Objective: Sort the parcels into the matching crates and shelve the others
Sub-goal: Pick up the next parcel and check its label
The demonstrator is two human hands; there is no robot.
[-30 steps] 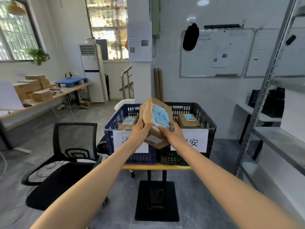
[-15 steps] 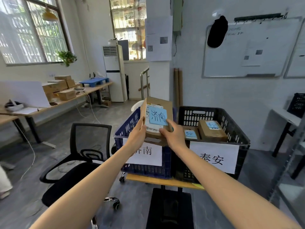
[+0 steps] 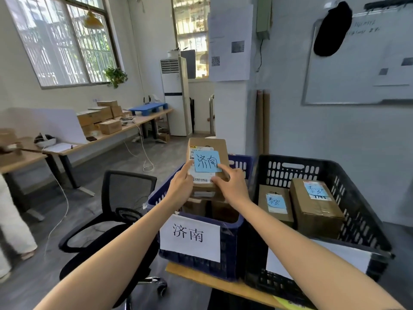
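Two hands, left [image 3: 180, 189] and right [image 3: 232, 186], clamp fingers round a brown cardboard parcel [image 3: 209, 166] with a blue note above the blue plastic crate [image 3: 228, 242].

Brown cardboard parcel [image 3: 209, 166] marked by light-blue note [image 3: 207, 161] with black characters. Left crate [image 3: 232, 233] blue, right crate [image 3: 362, 222] black, both perforated; white sign [image 3: 190, 237] lettered black.

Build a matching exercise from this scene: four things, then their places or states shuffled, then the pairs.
1. parcel with 济南 note
2. blue crate
3. black crate
4. office chair

A. contains the two 泰安 parcels
B. stands left of both crates
C. held by the left hand and right hand
D. bears the 济南 sign

Pairs: 1-C, 2-D, 3-A, 4-B
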